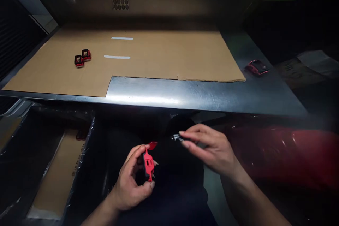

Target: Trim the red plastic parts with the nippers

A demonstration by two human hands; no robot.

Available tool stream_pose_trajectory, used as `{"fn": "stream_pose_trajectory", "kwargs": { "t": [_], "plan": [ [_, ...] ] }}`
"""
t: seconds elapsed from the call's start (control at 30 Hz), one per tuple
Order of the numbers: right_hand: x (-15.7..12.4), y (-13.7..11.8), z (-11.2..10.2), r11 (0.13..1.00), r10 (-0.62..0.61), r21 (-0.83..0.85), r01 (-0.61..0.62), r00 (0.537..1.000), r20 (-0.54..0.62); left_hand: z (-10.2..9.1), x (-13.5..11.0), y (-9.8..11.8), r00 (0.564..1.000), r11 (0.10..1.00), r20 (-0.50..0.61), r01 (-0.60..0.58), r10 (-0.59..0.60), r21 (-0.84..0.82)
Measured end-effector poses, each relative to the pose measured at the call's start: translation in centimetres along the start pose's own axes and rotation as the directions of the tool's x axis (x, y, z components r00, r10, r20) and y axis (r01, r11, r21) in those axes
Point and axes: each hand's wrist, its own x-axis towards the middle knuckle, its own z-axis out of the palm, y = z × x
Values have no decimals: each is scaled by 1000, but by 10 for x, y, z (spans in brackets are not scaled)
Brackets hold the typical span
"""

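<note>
The left hand (128,191) curls closed around a red plastic part (148,164), holding it steady, while the right hand (212,148) pinches a small silver piece (176,137) just beside it. Farther off, two red-and-black blocks (82,58) sit on a cardboard sheet (164,58) atop the table (201,93).

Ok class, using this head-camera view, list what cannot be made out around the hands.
Head view:
Red plastic part: back hidden by the fingers of the left hand.
Silver piece by the right hand: too small, blurred to identify.
Red shape, lower right: blurred, cut off by the edge.
</note>
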Motion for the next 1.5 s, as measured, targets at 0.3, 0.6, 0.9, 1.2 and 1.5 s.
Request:
{"fn": "stream_pose_trajectory", "kwargs": {
  "t": [0.3,0.6,0.9,1.2,1.5],
  "plan": [
    [-60,-32,59,975,-99,200,98,995,-3,2,13,11,973,912,224,-140,54,386],
    [-61,-39,52,981,-96,188,53,969,227,-3,13,11,961,884,275,-155,31,442],
    [-62,-36,61,983,-25,182,0,991,134,-5,14,6,967,876,245,-171,62,450],
    [-61,-37,64,977,2,214,-14,998,58,-7,15,3,969,888,225,-194,107,417],
    [-60,-36,63,978,-8,208,-11,996,88,-7,13,2,969,885,232,-181,86,429]
  ]
}}
